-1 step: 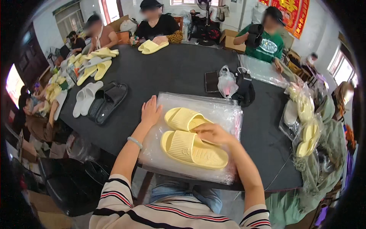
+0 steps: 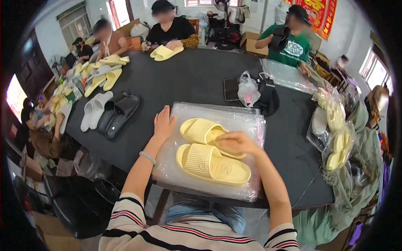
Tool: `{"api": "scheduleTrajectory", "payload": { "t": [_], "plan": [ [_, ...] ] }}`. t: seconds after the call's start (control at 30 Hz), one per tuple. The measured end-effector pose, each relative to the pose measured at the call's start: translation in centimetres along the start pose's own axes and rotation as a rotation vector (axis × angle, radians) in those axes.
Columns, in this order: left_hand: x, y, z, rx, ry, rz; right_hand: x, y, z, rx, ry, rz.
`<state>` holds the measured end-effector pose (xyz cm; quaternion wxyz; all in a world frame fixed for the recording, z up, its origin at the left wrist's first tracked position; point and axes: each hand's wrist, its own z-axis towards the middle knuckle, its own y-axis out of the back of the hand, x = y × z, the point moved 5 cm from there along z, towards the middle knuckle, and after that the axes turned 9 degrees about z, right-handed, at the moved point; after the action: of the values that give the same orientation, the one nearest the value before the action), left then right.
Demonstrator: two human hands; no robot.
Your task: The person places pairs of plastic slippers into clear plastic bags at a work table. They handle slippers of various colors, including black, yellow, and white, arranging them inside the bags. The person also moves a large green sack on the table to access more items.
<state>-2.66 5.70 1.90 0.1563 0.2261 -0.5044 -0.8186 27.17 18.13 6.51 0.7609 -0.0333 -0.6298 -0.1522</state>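
Note:
A pair of yellow ridged slide slippers lies side by side on a stack of clear plastic bags (image 2: 167, 167), toes to the left. The near slipper (image 2: 199, 161) shows raised lettering on its side. Over the footbed of the far slipper (image 2: 197, 129) is my right hand (image 2: 238, 143), fingers stretched out and slightly blurred; whether they touch it I cannot tell. My left hand (image 2: 164, 122) lies with fingers extended at the stack's upper left edge, holding nothing.
White slippers (image 2: 95, 111) and black slippers (image 2: 119, 115) rest left on the dark table (image 2: 184, 79). A phone (image 2: 230, 89) and small plastic bag (image 2: 249, 90) lie beyond the stack. Bagged yellow slippers (image 2: 339, 150) sit right. Several people work around; one holds a black object (image 2: 279, 38).
My right hand has risen slightly from the far slipper's footbed and its fingers have shifted. The slippers and my left hand stay in place.

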Motion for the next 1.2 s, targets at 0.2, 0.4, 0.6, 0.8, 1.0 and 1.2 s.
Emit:
{"api": "scheduleTrajectory", "payload": {
  "t": [0.2,0.4,0.6,0.8,1.0,1.2],
  "plan": [
    [-9.9,10.0,-2.4,0.010,-0.288,-0.380,-3.5,7.4,-2.1,-0.468,-0.146,0.237],
    [-21.3,12.3,-7.9,0.254,-0.799,0.077,-5.9,7.0,-2.2,-0.369,-0.181,0.201],
    [-19.7,9.4,-7.8,0.325,-0.816,0.323,-6.2,7.9,-2.6,-0.468,-0.101,0.272],
    [-14.8,12.6,-7.0,0.249,-0.861,0.367,-6.2,7.9,-2.8,-0.434,-0.087,0.234],
    [-6.3,14.6,-4.4,0.242,-0.959,0.764,-6.7,8.1,-2.8,-0.429,-0.083,0.272],
    [2.5,15.6,-1.5,0.061,-1.031,0.807,-6.5,7.8,-2.6,-0.428,-0.087,0.245]
  ]
}}
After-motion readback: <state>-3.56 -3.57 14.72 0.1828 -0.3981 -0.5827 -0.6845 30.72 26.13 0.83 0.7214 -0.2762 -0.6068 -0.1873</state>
